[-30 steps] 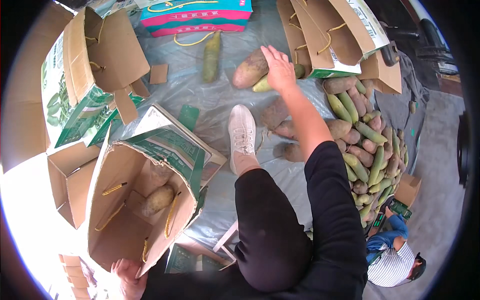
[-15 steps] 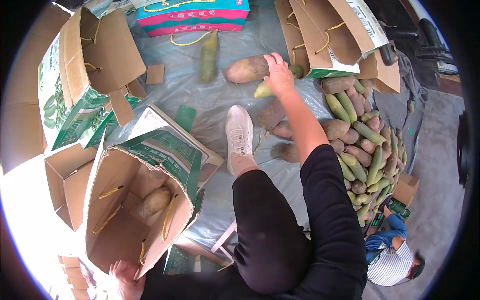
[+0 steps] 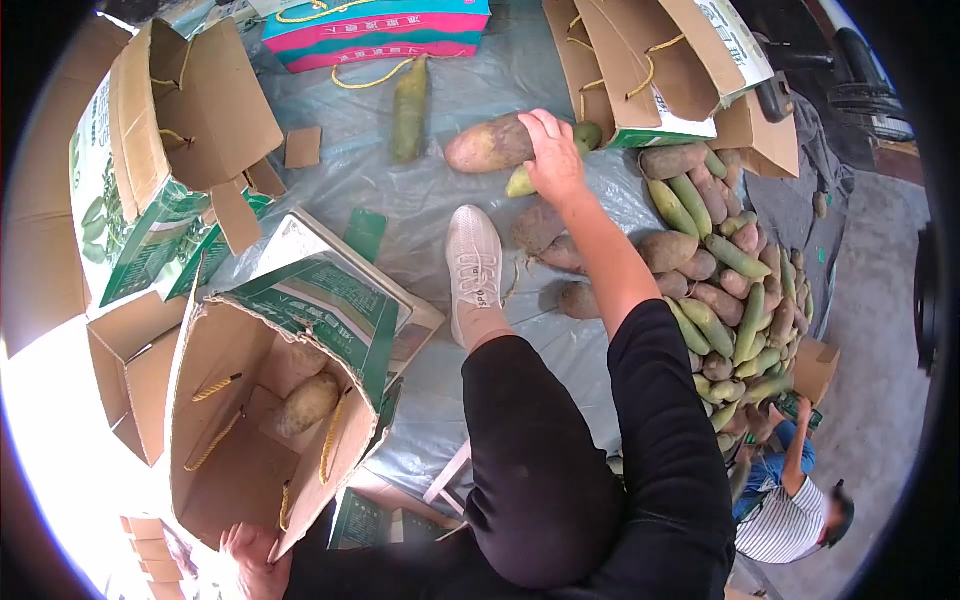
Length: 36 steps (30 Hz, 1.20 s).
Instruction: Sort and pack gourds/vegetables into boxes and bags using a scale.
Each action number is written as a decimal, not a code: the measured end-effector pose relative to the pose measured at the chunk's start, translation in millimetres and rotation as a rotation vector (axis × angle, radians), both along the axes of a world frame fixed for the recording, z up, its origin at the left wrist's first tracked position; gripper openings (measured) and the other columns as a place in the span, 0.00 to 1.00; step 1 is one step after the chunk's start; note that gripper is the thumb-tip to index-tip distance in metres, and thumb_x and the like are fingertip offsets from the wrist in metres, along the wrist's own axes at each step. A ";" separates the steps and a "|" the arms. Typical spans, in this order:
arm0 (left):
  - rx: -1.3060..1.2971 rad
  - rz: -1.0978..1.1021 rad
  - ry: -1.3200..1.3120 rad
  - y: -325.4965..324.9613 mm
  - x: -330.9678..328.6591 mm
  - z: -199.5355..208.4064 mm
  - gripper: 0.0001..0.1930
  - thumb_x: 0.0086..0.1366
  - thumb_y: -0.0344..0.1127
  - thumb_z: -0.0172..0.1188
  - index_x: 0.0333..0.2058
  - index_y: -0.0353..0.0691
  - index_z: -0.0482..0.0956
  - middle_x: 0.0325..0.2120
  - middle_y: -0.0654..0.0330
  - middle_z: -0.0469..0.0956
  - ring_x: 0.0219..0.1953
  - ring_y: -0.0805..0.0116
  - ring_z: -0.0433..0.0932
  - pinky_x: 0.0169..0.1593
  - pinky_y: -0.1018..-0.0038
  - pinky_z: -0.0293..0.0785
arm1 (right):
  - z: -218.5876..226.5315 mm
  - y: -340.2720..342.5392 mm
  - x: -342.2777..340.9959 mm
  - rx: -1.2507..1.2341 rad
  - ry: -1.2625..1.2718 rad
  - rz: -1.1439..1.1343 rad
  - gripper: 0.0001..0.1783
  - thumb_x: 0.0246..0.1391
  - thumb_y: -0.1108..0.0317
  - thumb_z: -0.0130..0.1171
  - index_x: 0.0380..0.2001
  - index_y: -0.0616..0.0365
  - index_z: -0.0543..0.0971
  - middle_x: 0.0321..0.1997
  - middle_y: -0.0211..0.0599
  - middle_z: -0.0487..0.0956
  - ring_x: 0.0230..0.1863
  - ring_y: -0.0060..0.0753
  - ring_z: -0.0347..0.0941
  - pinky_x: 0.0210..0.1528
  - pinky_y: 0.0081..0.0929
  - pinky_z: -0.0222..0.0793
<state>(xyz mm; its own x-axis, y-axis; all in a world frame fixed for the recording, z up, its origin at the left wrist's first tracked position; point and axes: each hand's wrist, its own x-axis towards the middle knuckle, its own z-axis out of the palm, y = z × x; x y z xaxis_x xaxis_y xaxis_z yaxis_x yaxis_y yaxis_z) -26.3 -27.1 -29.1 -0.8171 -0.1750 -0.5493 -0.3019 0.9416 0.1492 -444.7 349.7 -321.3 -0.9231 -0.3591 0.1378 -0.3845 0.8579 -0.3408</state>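
My right hand [image 3: 556, 160] is closed over the right end of a large pinkish radish [image 3: 488, 146] lying on the plastic sheet. Partly hidden beneath and beside that hand are green radishes [image 3: 588, 135]. At the lower left, my left hand [image 3: 252, 556] grips the near rim of an open cardboard box [image 3: 225, 350]. Inside this box lie a brownish radish [image 3: 308, 404] and another paler one behind it. More pinkish-brown radishes [image 3: 538, 228] rest below my right forearm. One long green radish [image 3: 410, 112] lies apart, left of the pinkish one.
A large pile of green and reddish radishes [image 3: 725, 290] spreads along the right. Open cartons [image 3: 205, 110] stand at the upper left and upper right [image 3: 640, 70]. A pink-and-blue box [image 3: 375, 35] sits at the back. A person in a striped shirt [image 3: 785, 525] works at lower right.
Both my hands keep their places on the radish and the box. The view shifts slightly. At lower right the other person's arms have moved beside the pile.
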 end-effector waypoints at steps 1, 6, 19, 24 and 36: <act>-0.007 -0.001 0.030 0.1 2.0 -1.0 0.11 0.36 0.34 0.67 0.20 0.40 0.75 0.25 0.58 0.67 0.33 0.55 0.68 0.42 0.61 0.62 | 0.3 0.1 1.5 -0.008 0.018 0.007 0.35 0.32 0.81 0.60 0.50 0.52 0.68 0.55 0.36 0.66 0.54 0.48 0.61 0.55 0.36 0.63; -0.026 -0.018 0.089 -2.0 8.8 -4.0 0.11 0.37 0.34 0.67 0.21 0.40 0.75 0.27 0.57 0.67 0.35 0.53 0.68 0.44 0.60 0.61 | 1.7 3.0 8.2 -0.055 0.034 0.035 0.33 0.32 0.83 0.57 0.48 0.53 0.69 0.53 0.35 0.66 0.54 0.48 0.61 0.55 0.37 0.62; 0.006 -0.019 0.007 2.8 -8.3 -0.7 0.10 0.35 0.34 0.66 0.18 0.39 0.76 0.20 0.57 0.68 0.27 0.55 0.69 0.34 0.62 0.62 | -7.3 2.2 -0.2 -0.151 0.102 0.155 0.28 0.33 0.87 0.49 0.43 0.56 0.71 0.49 0.40 0.68 0.52 0.50 0.62 0.53 0.39 0.63; 0.027 -0.015 0.024 -1.7 -4.3 -4.9 0.10 0.35 0.34 0.66 0.18 0.39 0.75 0.20 0.56 0.68 0.27 0.54 0.69 0.34 0.62 0.62 | -17.1 3.5 -18.9 -0.116 0.098 0.130 0.22 0.37 0.84 0.48 0.40 0.56 0.72 0.50 0.37 0.69 0.50 0.48 0.65 0.51 0.36 0.65; 0.044 0.010 0.056 5.2 -10.0 -0.9 0.09 0.36 0.33 0.65 0.18 0.39 0.75 0.20 0.57 0.69 0.27 0.54 0.69 0.34 0.62 0.62 | -12.0 -6.2 -12.9 -0.217 0.023 -0.062 0.16 0.40 0.71 0.62 0.37 0.53 0.77 0.45 0.36 0.73 0.46 0.45 0.66 0.50 0.35 0.65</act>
